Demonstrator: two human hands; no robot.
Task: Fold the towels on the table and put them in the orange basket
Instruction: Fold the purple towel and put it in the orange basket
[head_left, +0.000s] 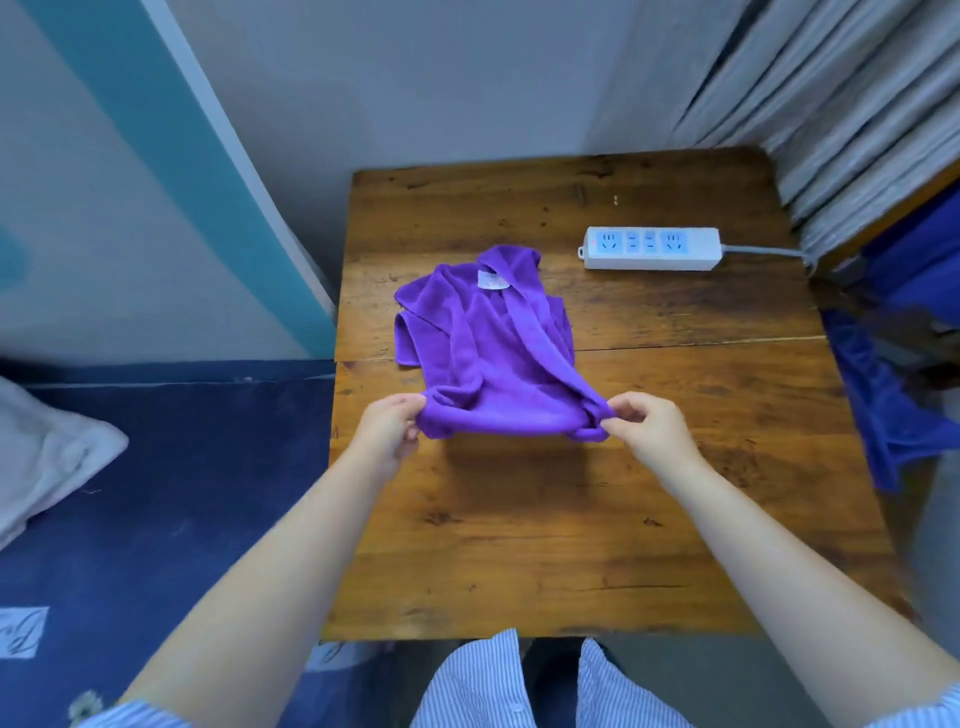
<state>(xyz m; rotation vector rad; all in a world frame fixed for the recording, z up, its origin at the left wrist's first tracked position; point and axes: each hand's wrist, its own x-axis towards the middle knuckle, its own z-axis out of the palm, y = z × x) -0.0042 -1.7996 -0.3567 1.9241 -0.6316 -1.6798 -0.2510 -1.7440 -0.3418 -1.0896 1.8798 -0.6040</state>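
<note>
Hands at mid-frame, and we see the left hand (388, 430) and right hand (645, 427) each pinching a near corner of the crumpled purple towel (485, 343), lifted off the wooden table (597, 519), power strip (652, 248) upper right.

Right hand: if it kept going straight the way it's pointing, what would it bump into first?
The right hand points up and left, across the table. It already pinches the purple towel, so more bunched-up towel comes first, probably. The power strip lies farther back and to the right, likely off that line.
</note>
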